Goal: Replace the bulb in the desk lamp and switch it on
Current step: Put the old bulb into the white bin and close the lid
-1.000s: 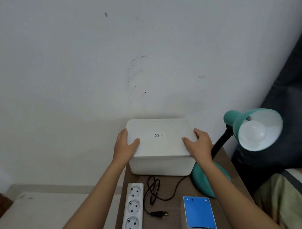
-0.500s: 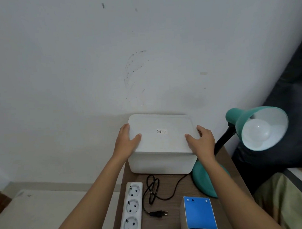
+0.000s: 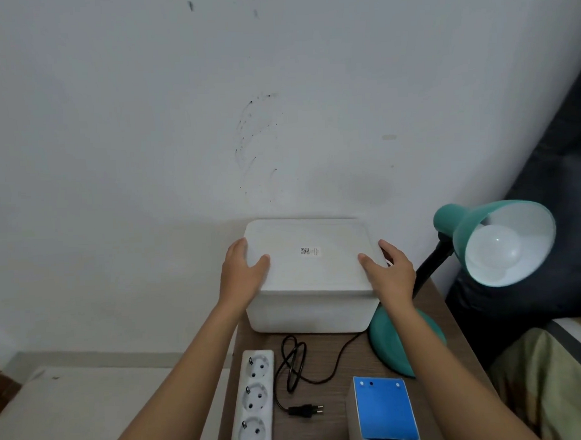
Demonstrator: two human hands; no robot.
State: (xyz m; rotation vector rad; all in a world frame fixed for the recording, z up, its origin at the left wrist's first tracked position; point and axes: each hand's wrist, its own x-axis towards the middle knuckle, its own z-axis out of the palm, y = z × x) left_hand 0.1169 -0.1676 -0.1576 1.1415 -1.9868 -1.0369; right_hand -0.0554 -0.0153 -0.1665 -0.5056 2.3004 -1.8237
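Observation:
A teal desk lamp [image 3: 460, 228] stands at the right of a small wooden table [image 3: 447, 316], its shade tilted toward me with a white bulb [image 3: 496, 250] screwed inside, unlit. Its round base [image 3: 431, 333] sits partly behind my right forearm. The lamp's black cord [image 3: 296, 364] lies coiled on the table with its plug [image 3: 305, 410] loose. A white lidded box [image 3: 312, 275] sits against the wall. My left hand [image 3: 241, 274] grips the lid's left edge and my right hand [image 3: 389, 272] grips its right edge. A blue-topped small carton [image 3: 383, 410] stands at the front.
A white power strip [image 3: 254, 402] with three sockets lies along the table's left front. A white wall rises right behind the box. A dark cushion [image 3: 553, 230] and my clothed knee [image 3: 552, 385] are at the right. A pale floor [image 3: 91, 407] lies to the left.
The view has tilted slightly, so the box and lamp sit a little higher and farther right. Both hands stay on the box lid's sides with the same grip.

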